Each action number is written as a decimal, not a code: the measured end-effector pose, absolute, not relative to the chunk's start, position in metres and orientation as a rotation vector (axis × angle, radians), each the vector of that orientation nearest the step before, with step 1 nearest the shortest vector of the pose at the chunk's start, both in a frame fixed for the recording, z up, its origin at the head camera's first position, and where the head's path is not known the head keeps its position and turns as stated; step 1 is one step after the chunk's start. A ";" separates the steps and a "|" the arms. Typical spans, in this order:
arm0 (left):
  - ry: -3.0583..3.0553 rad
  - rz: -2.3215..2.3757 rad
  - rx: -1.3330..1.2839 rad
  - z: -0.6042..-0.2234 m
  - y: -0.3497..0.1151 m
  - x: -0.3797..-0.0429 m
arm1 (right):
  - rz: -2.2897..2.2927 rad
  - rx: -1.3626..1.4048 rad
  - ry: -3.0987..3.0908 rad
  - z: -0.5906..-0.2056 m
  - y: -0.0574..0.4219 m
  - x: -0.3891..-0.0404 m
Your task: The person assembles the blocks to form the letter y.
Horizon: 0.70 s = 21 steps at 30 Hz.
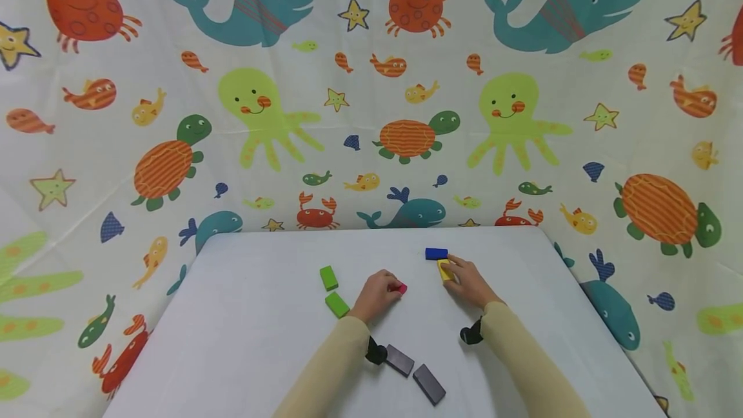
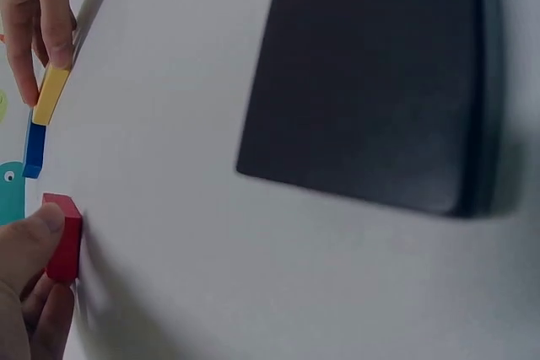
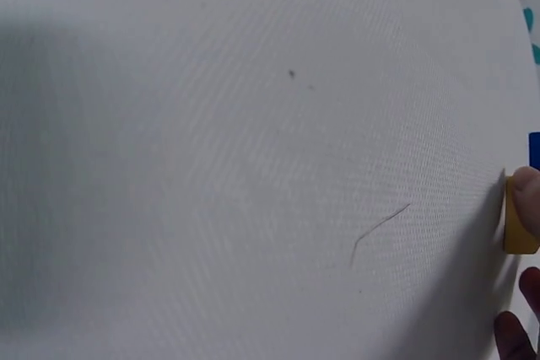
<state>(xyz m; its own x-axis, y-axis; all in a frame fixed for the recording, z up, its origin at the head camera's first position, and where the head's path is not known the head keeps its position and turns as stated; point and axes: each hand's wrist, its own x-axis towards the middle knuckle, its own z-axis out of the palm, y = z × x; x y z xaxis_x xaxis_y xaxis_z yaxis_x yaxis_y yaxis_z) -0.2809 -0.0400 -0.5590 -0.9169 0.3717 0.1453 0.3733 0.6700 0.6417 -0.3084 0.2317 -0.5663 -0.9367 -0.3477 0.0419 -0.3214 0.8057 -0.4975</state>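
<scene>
Between thumb and fingers, my left hand (image 1: pixel 376 295) pinches a red block (image 2: pixel 67 246) near the middle of the white table. My right hand (image 1: pixel 470 284) grips a yellow block (image 1: pixel 444 271) farther to the right. In the left wrist view, one end of the yellow block meets a blue block (image 1: pixel 436 253), which lies crosswise just beyond it in the head view. The right wrist view catches only the thumb (image 3: pixel 530 196) on the yellow block and some fingertips at its right edge.
Two green blocks (image 1: pixel 336 305) lie left of my left hand. Two dark grey blocks (image 1: pixel 429 384) lie nearer me, one close to the left wrist camera (image 1: pixel 376 351). A white cloth with printed sea animals hangs behind the table (image 1: pixel 232 353).
</scene>
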 end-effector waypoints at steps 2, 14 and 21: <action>-2.870 -1.119 -0.632 -0.558 -0.039 -0.281 | -0.786 -0.542 2.935 -0.566 0.232 -0.309; -2.926 -0.989 -0.744 -0.553 -0.028 -0.279 | -0.788 -0.506 2.911 -0.562 0.230 -0.311; -2.934 -1.008 -0.747 -0.554 -0.022 -0.278 | -0.795 -0.553 2.920 -0.562 0.230 -0.304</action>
